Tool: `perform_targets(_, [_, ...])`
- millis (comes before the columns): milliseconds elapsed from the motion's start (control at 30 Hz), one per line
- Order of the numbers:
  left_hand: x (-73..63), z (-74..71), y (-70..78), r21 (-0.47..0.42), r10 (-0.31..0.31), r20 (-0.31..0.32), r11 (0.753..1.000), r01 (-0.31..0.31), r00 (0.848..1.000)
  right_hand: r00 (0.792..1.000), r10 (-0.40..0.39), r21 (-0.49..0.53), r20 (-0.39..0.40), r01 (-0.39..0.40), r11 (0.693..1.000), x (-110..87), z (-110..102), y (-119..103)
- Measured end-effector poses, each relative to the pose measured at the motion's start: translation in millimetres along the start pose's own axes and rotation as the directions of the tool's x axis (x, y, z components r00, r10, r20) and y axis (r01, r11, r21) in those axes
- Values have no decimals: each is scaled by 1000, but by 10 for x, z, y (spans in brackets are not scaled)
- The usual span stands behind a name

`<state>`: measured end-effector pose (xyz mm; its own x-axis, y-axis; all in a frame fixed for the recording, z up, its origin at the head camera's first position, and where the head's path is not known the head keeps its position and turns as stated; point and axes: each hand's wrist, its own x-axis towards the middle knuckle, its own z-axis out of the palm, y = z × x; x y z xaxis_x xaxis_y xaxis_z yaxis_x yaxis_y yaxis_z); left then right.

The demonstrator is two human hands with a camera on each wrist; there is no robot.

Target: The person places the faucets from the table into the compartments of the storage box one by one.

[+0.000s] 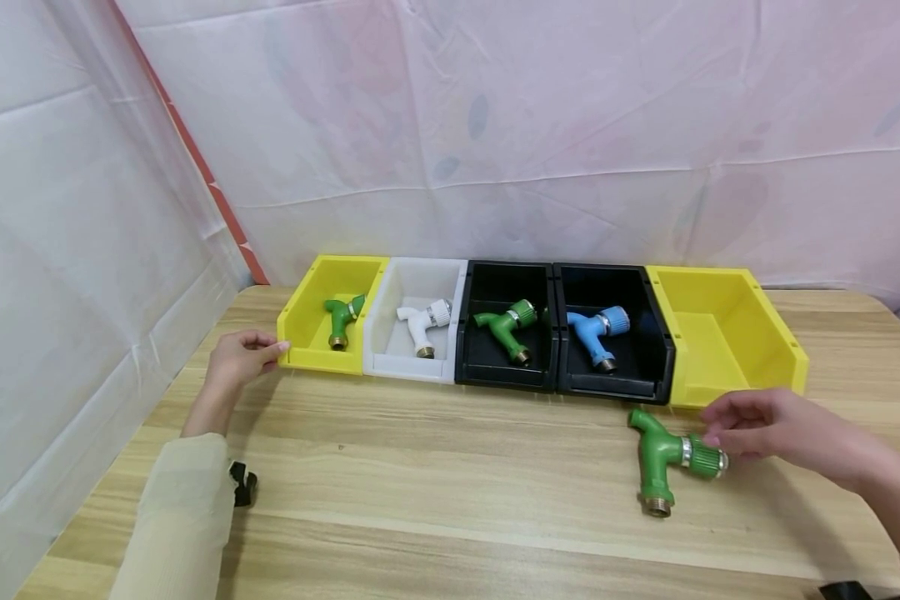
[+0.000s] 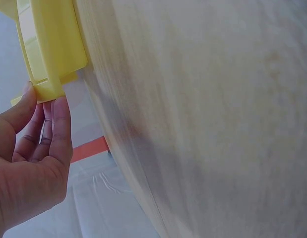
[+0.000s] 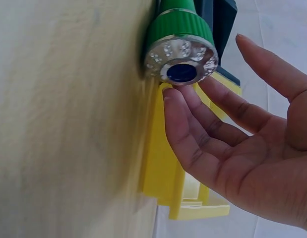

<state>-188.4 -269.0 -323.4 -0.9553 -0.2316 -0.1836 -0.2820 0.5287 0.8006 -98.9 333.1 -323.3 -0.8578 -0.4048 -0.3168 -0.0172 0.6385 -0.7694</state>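
Observation:
My left hand (image 1: 243, 360) pinches the front left corner of the leftmost yellow bin (image 1: 322, 360), thumb on one side and fingertips on the other in the left wrist view. A green tap (image 1: 656, 458) with a brass threaded end lies on the table before the right-hand bins. Beside its ribbed knob is my right hand (image 1: 783, 433). In the right wrist view the fingertips (image 3: 173, 99) are right at the knob's silver end, while the thumb (image 3: 262, 64) stands well apart from it.
Several bins stand in a row: a white bin (image 1: 408, 367) with a white tap (image 1: 423, 325), black bins with a green tap (image 1: 510, 329) and a blue tap (image 1: 596, 333), and a yellow bin (image 1: 727, 342) at right. Another green tap (image 1: 341, 317) lies in the leftmost bin. White sheeting (image 1: 495, 125) hangs behind.

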Motion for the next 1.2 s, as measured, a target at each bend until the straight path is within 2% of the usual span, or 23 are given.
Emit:
perform_targets(267, [2, -2, 0, -5, 0, 0, 1000, 0, 1000, 1000, -5, -58, -21, 4, 998, -25, 57, 55])
perform_targets(567, [-6, -1, 13, 3, -5, -1, 1000, 5, 1000, 1000, -1, 2, 29, 1, 1000, -26, 69, 95])
perform_targets(900, [3, -12, 6, 4, -9, 5, 1000, 9, 1000, 995, 76, -24, 60, -75, 997, -57, 47, 51])
perform_targets(1200, [-3, -10, 13, -12, -15, 5, 1000, 15, 1000, 995, 39, -23, 94, -37, 999, -53, 73, 99])
